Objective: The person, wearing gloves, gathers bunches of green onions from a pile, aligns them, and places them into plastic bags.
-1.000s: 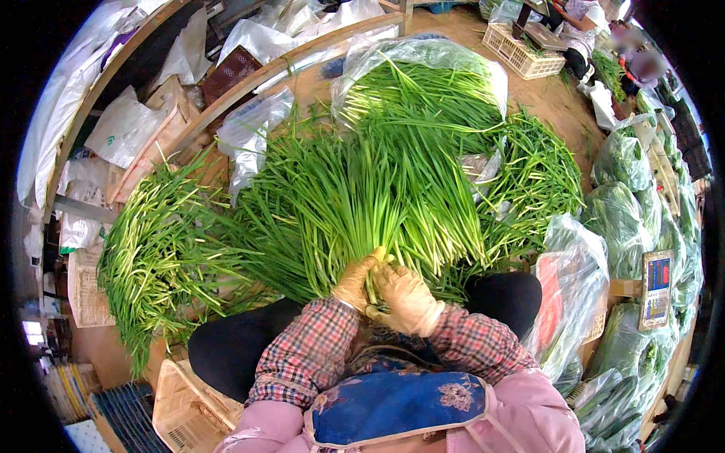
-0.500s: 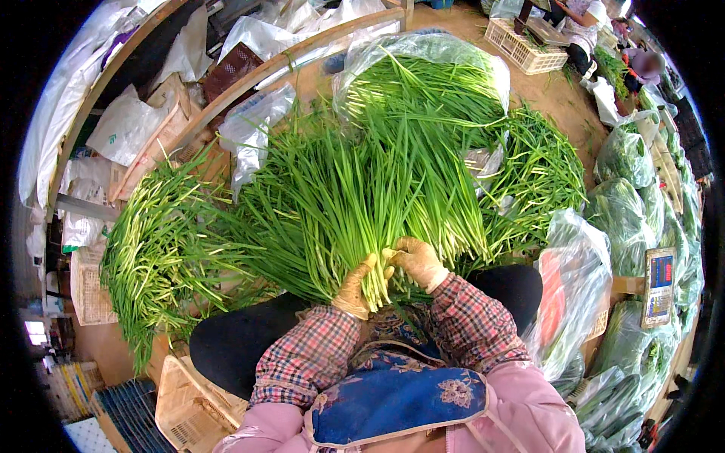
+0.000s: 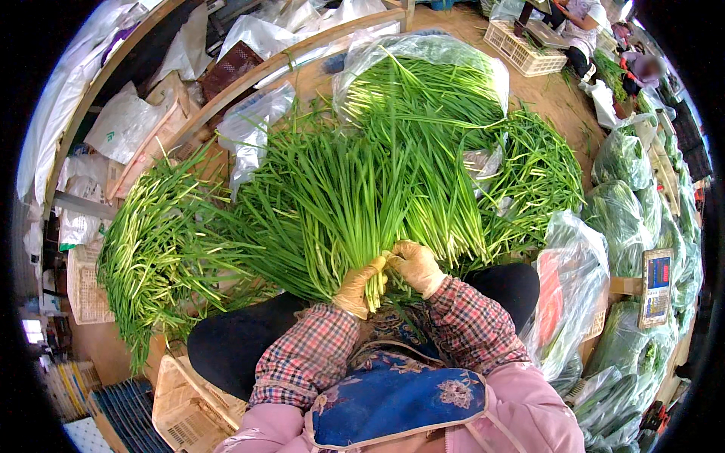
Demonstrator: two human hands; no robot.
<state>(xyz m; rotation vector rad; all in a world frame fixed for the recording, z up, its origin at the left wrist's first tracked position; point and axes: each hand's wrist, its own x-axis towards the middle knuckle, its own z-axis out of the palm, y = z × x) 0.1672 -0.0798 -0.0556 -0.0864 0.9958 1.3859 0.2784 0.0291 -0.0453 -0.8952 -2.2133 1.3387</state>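
Observation:
My left hand (image 3: 358, 288), in a yellowish glove, is wrapped round the lower stems of a bunch of garlic chives (image 3: 366, 219). The pale stem ends stick out below the fist, while the green leaves fan away from me. Against the right side of the bunch, my gloved right hand (image 3: 417, 267) is curled closed, its fingertips meeting those of the left. What it pinches is hidden. More garlic chives (image 3: 453, 204) lie just beyond it, stems toward me. Looser heaps lie to the left (image 3: 162, 257) and right (image 3: 536, 174).
A clear bag of chives (image 3: 430, 83) lies behind the pile. Filled bags (image 3: 619, 215) and a digital scale (image 3: 657, 287) stand at right. A plastic crate (image 3: 192, 408) sits at lower left. Far right, a person (image 3: 581, 23) sits by a cream crate (image 3: 525, 53).
My left fingers have closed further round the stems, drawing the bunch tighter. The right hand has shifted slightly, its fingertips now touching the left ones.

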